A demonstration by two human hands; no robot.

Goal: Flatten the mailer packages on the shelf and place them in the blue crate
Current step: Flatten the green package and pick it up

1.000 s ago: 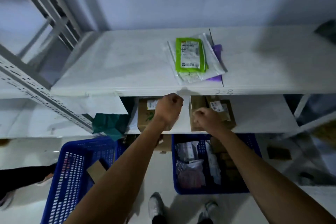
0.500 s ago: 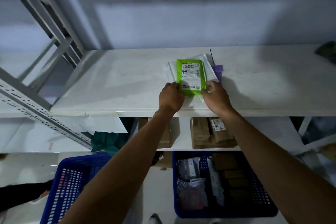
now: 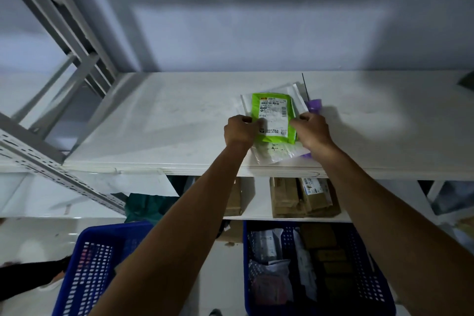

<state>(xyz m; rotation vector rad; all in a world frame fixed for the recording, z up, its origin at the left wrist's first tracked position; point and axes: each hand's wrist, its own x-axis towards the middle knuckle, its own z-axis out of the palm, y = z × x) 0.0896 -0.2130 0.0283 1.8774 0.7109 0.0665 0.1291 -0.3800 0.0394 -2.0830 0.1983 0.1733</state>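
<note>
A green mailer (image 3: 272,110) with a white label lies on top of a clear plastic mailer (image 3: 278,155) and a purple one (image 3: 315,105) on the white shelf (image 3: 159,123). My left hand (image 3: 239,131) pinches the green mailer's left edge. My right hand (image 3: 313,131) pinches its right edge. Two blue crates stand on the floor below: one at the left (image 3: 95,264), one at the right (image 3: 369,277) holding several packages.
Brown cardboard parcels (image 3: 302,197) sit on the lower shelf, with a dark green bag (image 3: 146,206) to their left. Grey metal shelf uprights (image 3: 51,20) rise at the left. A dark sleeve (image 3: 30,277) shows at the lower left.
Both hands rose from the shelf's front edge onto the top shelf and closed on the two sides of the green mailer. The camera tilted up.
</note>
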